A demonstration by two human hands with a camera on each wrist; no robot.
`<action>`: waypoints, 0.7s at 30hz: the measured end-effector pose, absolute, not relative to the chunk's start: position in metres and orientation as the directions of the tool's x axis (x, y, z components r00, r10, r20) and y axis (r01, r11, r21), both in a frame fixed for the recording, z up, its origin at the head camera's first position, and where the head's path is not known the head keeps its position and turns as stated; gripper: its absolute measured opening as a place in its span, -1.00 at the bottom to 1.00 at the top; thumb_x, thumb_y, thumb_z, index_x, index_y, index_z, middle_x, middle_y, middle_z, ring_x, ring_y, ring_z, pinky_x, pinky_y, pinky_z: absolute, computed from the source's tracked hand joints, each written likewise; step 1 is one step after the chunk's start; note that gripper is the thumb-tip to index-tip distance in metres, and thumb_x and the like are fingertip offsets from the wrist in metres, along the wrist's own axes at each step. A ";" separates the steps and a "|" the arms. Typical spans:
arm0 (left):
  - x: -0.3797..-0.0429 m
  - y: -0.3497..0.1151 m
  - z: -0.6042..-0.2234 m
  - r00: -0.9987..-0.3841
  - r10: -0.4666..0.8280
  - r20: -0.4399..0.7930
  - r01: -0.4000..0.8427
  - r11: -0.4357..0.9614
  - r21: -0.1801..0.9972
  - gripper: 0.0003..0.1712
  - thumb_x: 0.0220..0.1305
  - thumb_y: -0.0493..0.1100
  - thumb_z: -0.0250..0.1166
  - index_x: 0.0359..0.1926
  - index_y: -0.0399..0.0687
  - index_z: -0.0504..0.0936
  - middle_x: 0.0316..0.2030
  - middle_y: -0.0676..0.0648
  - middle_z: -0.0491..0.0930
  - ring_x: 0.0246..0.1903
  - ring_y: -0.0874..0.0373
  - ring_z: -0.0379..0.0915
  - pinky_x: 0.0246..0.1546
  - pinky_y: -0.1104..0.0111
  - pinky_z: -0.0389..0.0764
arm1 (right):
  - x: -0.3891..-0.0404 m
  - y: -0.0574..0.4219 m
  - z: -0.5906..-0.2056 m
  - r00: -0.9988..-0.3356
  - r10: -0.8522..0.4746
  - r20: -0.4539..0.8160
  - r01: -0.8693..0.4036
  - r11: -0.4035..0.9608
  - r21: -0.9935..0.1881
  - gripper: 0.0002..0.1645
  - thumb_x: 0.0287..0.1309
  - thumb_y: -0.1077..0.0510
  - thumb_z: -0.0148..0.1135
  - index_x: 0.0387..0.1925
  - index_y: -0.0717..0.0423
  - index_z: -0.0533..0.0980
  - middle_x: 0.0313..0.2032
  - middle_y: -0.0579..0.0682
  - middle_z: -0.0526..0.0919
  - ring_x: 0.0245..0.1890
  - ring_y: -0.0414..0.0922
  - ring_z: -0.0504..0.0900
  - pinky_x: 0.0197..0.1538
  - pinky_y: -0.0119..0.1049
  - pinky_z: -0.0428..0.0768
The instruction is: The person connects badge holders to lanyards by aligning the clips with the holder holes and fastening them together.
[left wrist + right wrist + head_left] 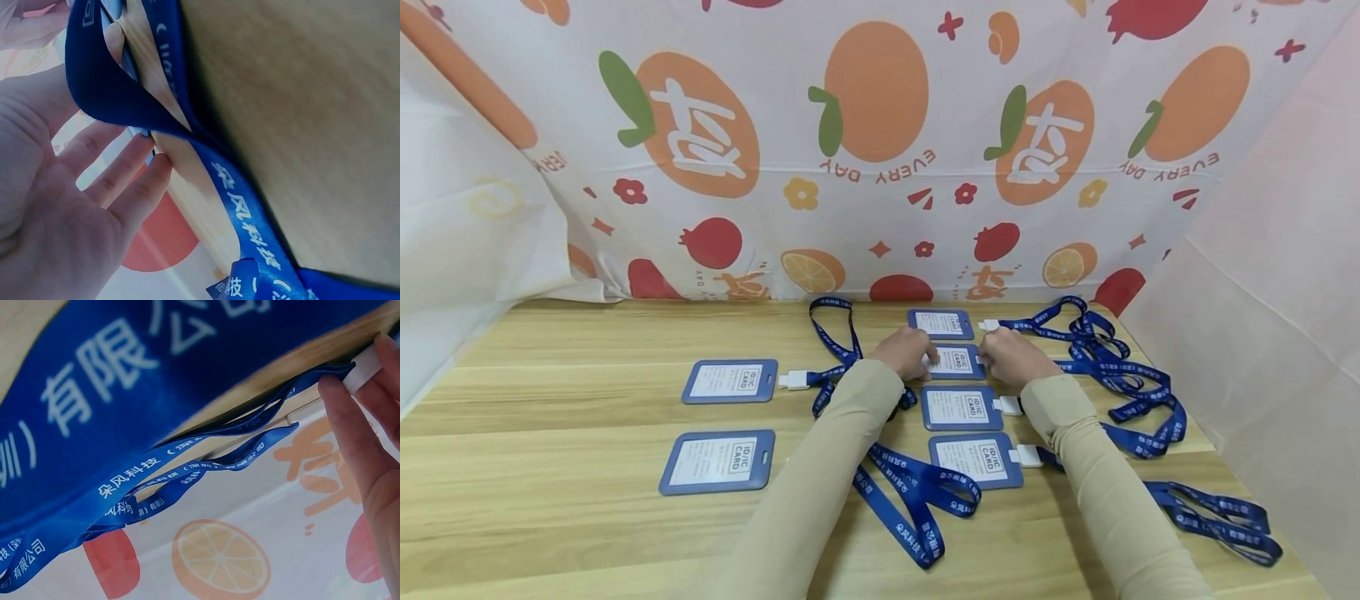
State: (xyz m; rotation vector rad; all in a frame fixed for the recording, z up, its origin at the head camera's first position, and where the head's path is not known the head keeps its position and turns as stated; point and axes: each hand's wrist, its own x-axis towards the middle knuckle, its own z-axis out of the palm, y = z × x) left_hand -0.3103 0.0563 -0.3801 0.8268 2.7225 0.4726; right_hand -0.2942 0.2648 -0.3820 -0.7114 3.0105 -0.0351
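Note:
In the head view, my left hand (906,353) holds the left end of a blue ID card holder (957,361), the second from the back in the right-hand column. My right hand (1013,357) pinches a lanyard's white clip (364,367) at that holder's slotted end; the fingers partly hide the join. From the clip, a blue printed lanyard (134,469) trails away to the right. Another blue lanyard (240,212) loops close in front of my left palm in the left wrist view, hiding part of the fingers.
Behind is a card holder (940,323) with a white clip (988,325) just apart from it. Nearer are two clipped holders (962,408) (976,460). Two more (730,381) (717,462) lie left. Loose lanyards (917,500) spread over the wooden table (550,500); a printed curtain (880,225) stands behind.

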 end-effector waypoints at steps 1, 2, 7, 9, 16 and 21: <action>-0.311 0.057 -0.380 -0.806 0.573 -0.148 0.488 0.786 0.380 -0.61 0.27 -0.24 0.46 0.13 -0.01 0.74 0.25 -0.08 0.56 0.31 0.00 0.36 0.34 0.17 0.36 | -0.294 0.265 -0.382 -0.893 -0.448 -0.038 -0.447 0.894 -0.031 -0.74 0.14 0.48 0.37 -0.10 0.36 0.70 -0.19 0.19 0.75 -0.17 0.04 0.74 -0.08 -0.18 0.71; -0.311 0.057 -0.380 -0.808 0.570 -0.150 0.484 0.787 0.384 -0.61 0.27 -0.24 0.46 0.13 0.00 0.74 0.25 -0.08 0.56 0.31 0.00 0.36 0.34 0.18 0.36 | -0.295 0.265 -0.382 -0.893 -0.449 -0.034 -0.448 0.894 -0.027 -0.74 0.14 0.47 0.37 -0.10 0.36 0.70 -0.19 0.19 0.75 -0.17 0.04 0.74 -0.08 -0.18 0.71; -0.311 0.056 -0.380 -0.815 0.556 -0.162 0.461 0.792 0.401 -0.61 0.26 -0.25 0.46 0.12 -0.01 0.74 0.26 -0.08 0.55 0.33 0.00 0.34 0.35 0.18 0.35 | -0.295 0.264 -0.383 -0.888 -0.458 -0.024 -0.458 0.889 -0.031 -0.75 0.13 0.48 0.37 -0.11 0.37 0.70 -0.20 0.19 0.75 -0.17 0.04 0.74 -0.09 -0.20 0.71; -0.311 0.057 -0.380 -0.814 0.561 -0.153 0.469 0.789 0.397 -0.62 0.26 -0.25 0.46 0.11 -0.02 0.74 0.25 -0.09 0.56 0.33 0.00 0.35 0.35 0.18 0.35 | -0.295 0.264 -0.383 -0.888 -0.459 -0.024 -0.458 0.888 -0.035 -0.74 0.12 0.49 0.37 -0.11 0.37 0.70 -0.20 0.20 0.75 -0.17 0.05 0.74 -0.09 -0.20 0.71; -0.306 0.058 -0.379 -0.810 0.573 -0.124 0.497 0.784 0.372 -0.63 0.25 -0.25 0.47 0.10 -0.04 0.75 0.23 -0.10 0.58 0.33 -0.03 0.35 0.36 0.19 0.34 | -0.294 0.265 -0.384 -0.893 -0.448 -0.043 -0.447 0.894 -0.031 -0.72 0.12 0.48 0.38 -0.09 0.37 0.69 -0.18 0.21 0.74 -0.14 0.07 0.74 -0.07 -0.18 0.71; -0.305 0.058 -0.378 -0.813 0.570 -0.120 0.503 0.790 0.350 -0.65 0.26 -0.24 0.46 0.08 -0.04 0.76 0.22 -0.10 0.58 0.33 -0.03 0.35 0.35 0.20 0.35 | -0.294 0.265 -0.383 -0.888 -0.458 -0.036 -0.458 0.889 -0.024 -0.74 0.11 0.48 0.38 -0.12 0.37 0.69 -0.20 0.20 0.74 -0.16 0.07 0.74 -0.09 -0.18 0.71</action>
